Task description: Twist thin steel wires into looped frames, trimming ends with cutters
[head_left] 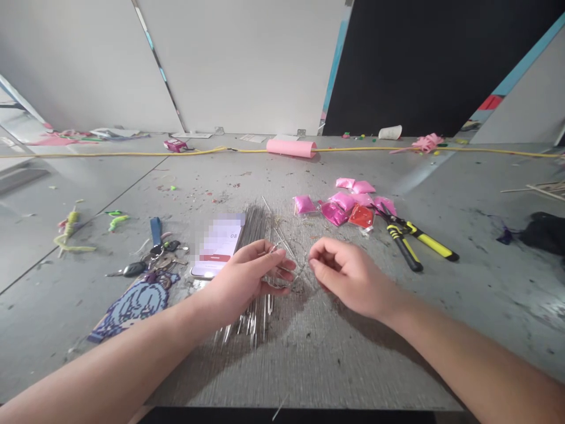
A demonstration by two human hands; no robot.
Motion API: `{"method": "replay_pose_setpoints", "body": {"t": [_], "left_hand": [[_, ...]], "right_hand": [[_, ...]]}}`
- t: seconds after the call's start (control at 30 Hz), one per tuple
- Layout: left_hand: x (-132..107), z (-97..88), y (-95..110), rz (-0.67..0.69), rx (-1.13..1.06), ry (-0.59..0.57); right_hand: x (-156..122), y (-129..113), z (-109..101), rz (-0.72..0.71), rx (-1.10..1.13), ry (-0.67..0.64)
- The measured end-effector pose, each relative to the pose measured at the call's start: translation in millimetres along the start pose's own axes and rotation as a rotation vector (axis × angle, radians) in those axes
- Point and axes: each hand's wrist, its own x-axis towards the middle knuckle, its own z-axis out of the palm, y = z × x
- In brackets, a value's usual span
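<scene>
Where left hand (258,268) faces right hand (348,274), wire (301,272) runs between

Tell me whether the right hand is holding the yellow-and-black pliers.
No, the yellow-and-black pliers lie on the table, to the right of the right hand and apart from it.

The speckled grey tabletop (388,377) bears thin metal wires (255,227), a phone (220,238) beside them, keys (133,270), pink packets (342,201), yellow-and-black pliers (405,246), a rolled pink sheet (291,148), a yellow cord (185,154) and a tipped white cup (390,133).
</scene>
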Motion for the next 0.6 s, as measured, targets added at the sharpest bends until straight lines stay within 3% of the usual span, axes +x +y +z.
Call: {"method": "replay_pose_setpoints", "body": {"t": [0.6], "left_hand": [[0.9,-4.9,-7.2,0.115,0.222,-0.004]], "right_hand": [[2.8,6.3,6.8,0.133,0.150,-0.101]]}}
